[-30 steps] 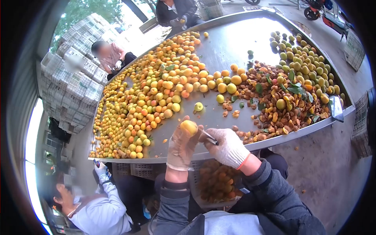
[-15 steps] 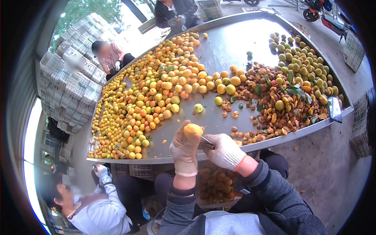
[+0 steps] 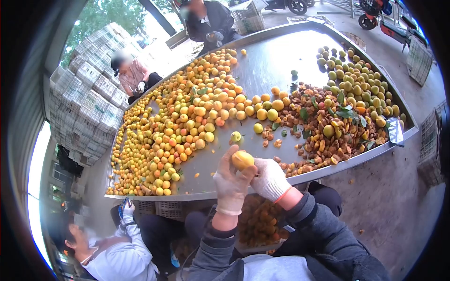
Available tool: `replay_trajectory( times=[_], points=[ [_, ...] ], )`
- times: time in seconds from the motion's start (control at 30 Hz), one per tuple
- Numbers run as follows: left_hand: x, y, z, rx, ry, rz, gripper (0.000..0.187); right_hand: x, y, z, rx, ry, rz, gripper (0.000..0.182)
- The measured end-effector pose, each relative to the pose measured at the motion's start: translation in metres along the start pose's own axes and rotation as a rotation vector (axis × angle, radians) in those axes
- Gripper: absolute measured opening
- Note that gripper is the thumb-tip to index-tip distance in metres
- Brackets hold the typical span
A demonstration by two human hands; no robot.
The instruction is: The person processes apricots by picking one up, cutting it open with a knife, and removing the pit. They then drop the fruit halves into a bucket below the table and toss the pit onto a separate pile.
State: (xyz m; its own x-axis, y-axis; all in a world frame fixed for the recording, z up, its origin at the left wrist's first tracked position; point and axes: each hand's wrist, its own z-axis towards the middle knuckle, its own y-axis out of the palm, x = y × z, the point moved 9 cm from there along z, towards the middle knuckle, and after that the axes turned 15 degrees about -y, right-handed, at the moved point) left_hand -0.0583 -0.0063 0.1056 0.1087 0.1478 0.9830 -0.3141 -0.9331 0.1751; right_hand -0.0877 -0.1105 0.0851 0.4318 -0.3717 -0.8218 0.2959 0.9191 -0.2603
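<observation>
My left hand (image 3: 229, 186), in a pale glove, holds a yellow-orange apricot (image 3: 243, 159) between thumb and fingers above the table's near edge. A line runs across the apricot's upper side. Against the fruit's right side is my gloved right hand (image 3: 272, 180), its fingers curled closed. The thin-bladed knife seen in that hand a moment ago is now hidden behind fingers and fruit. Just beyond my left fingertips, a greenish apricot (image 3: 236, 136) lies on the metal table (image 3: 199, 171).
Whole apricots (image 3: 187, 126) cover the table's left. Brown pits and scraps (image 3: 314, 131) lie right, with greener fruit (image 3: 365, 84) behind. Below the edge sits a container of orange-brown pieces (image 3: 260, 220). A co-worker (image 3: 117, 253) sits at left; two people are across the table.
Both hands and the apricot have shifted slightly right and down in view. My right hand has closed in on the fruit, and the blade is no longer visible. The apricot has turned, showing a line.
</observation>
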Motion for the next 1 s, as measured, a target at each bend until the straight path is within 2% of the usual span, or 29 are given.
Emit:
replay_trajectory(
  times=[0.03, 0.07, 0.13, 0.2, 0.27, 0.33, 0.4, 0.5, 0.53, 0.6, 0.67, 0.73, 0.8, 0.93, 1.0],
  points=[
    [0.002, 0.001, 0.002, -0.004, 0.006, 0.000, 0.060, 0.002, 0.001, -0.001, -0.021, 0.036, -0.060, 0.021],
    [-0.002, 0.000, 0.006, 0.009, -0.072, -0.021, 0.058, 0.004, 0.001, -0.003, -0.041, 0.075, -0.118, 0.021],
    [-0.005, -0.001, 0.009, 0.023, -0.152, -0.038, 0.057, 0.010, 0.007, -0.003, -0.049, 0.054, -0.039, 0.019],
    [0.004, 0.002, 0.005, 0.049, -0.115, 0.201, 0.053, 0.015, 0.006, -0.004, -0.057, 0.042, 0.040, 0.017],
    [0.005, 0.002, 0.002, 0.036, -0.113, 0.304, 0.052, 0.017, 0.033, -0.012, -0.341, 0.200, 0.480, 0.014],
    [0.008, -0.002, 0.001, 0.014, -0.108, 0.403, 0.052, 0.011, 0.033, -0.015, -0.296, 0.173, 0.567, 0.015],
    [0.003, -0.003, 0.003, -0.110, -0.157, 0.338, 0.054, 0.011, 0.036, -0.020, -0.322, 0.240, 0.535, 0.015],
    [0.000, -0.009, 0.005, -0.170, -0.134, 0.160, 0.055, 0.012, 0.033, -0.017, -0.247, 0.161, 0.290, 0.013],
    [0.001, -0.011, 0.004, -0.165, -0.130, 0.162, 0.055, 0.010, 0.029, -0.015, -0.207, 0.124, 0.165, 0.013],
    [-0.007, -0.013, 0.004, -0.121, -0.220, 0.059, 0.056, 0.008, 0.029, -0.012, -0.213, 0.083, 0.151, 0.011],
    [-0.005, -0.017, 0.006, -0.060, -0.166, 0.024, 0.057, -0.002, 0.011, -0.006, -0.039, -0.053, -0.140, 0.013],
    [-0.004, -0.017, 0.005, -0.004, -0.129, 0.000, 0.059, -0.001, 0.009, -0.005, -0.035, -0.041, -0.253, 0.014],
    [0.004, -0.013, -0.001, 0.091, -0.045, 0.104, 0.059, 0.000, 0.005, -0.006, 0.066, -0.051, -0.197, 0.013],
    [0.005, -0.010, 0.003, 0.132, 0.018, 0.269, 0.058, 0.017, 0.020, -0.010, 0.048, 0.031, 0.041, 0.012],
    [0.007, -0.002, 0.008, 0.063, -0.098, 0.358, 0.054, 0.026, 0.034, -0.011, -0.018, 0.101, 0.427, 0.014]
  ],
)
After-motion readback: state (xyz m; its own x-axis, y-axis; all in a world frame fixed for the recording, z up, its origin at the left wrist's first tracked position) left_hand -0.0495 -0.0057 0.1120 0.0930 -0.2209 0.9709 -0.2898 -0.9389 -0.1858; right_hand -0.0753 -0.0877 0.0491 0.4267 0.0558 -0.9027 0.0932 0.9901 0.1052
